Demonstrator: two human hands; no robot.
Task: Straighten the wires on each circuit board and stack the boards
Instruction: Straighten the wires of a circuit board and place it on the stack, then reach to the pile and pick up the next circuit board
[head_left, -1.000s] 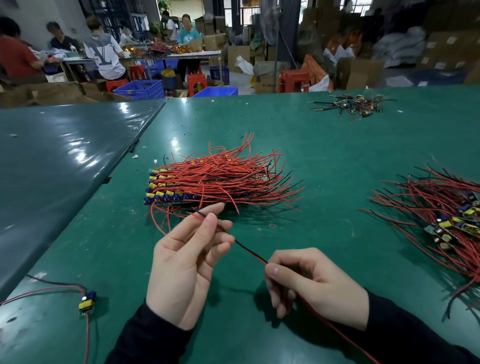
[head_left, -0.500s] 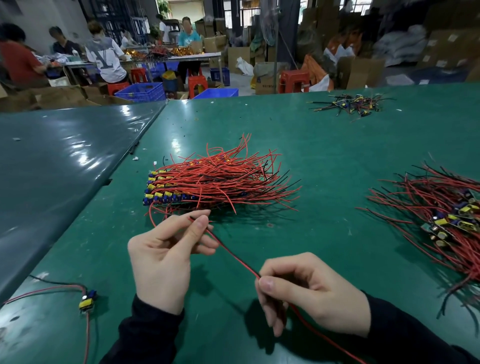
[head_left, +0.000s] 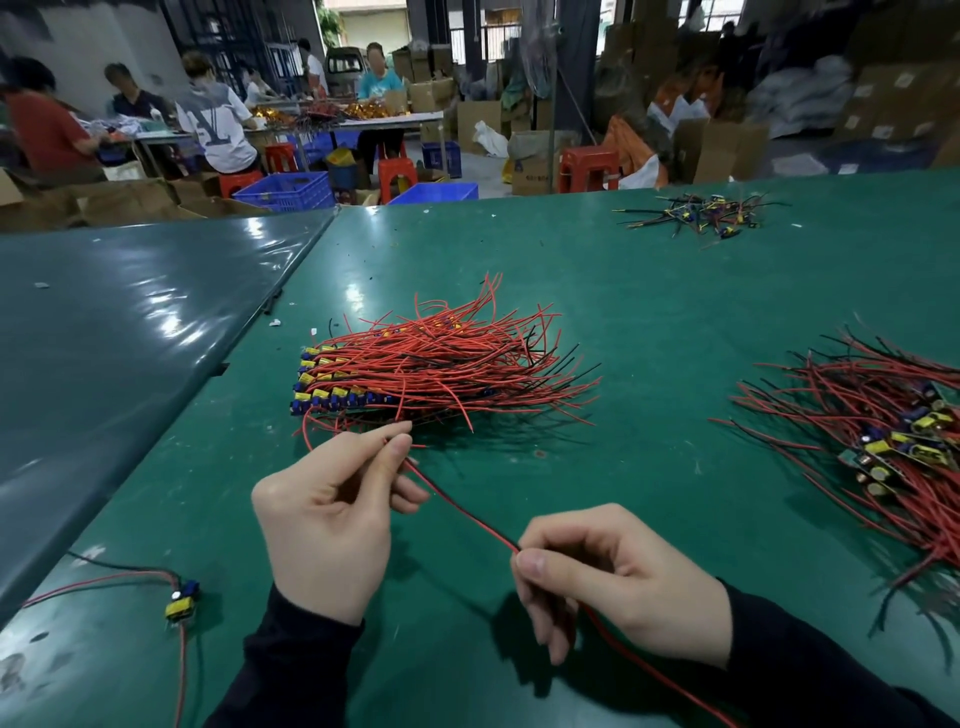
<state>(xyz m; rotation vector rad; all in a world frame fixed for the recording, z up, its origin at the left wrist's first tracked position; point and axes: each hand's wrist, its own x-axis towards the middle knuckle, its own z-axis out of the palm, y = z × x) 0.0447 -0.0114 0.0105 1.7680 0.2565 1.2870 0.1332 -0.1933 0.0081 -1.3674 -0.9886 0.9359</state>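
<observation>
A red and black wire pair (head_left: 467, 512) runs taut between my hands, low over the green table (head_left: 649, 312). My left hand (head_left: 332, 514) pinches it near one end between thumb and forefinger. My right hand (head_left: 608, 577) pinches it further along, and the red wire trails on past my right wrist. The board of this wire is hidden in my left hand or behind it. Just beyond my left hand lies the stack of boards (head_left: 343, 384), yellow and blue parts lined up at the left, red wires fanning right.
A loose heap of boards with tangled red wires (head_left: 883, 431) lies at the right. One single board (head_left: 182, 605) with wires sits near the front left. A small pile of parts (head_left: 701, 215) is at the far right. A darker table (head_left: 104, 338) adjoins on the left. People work beyond.
My left hand has slid down and left, away from the stack, its fingers closing tighter on the wire. My right hand shifted slightly left along the wire.
</observation>
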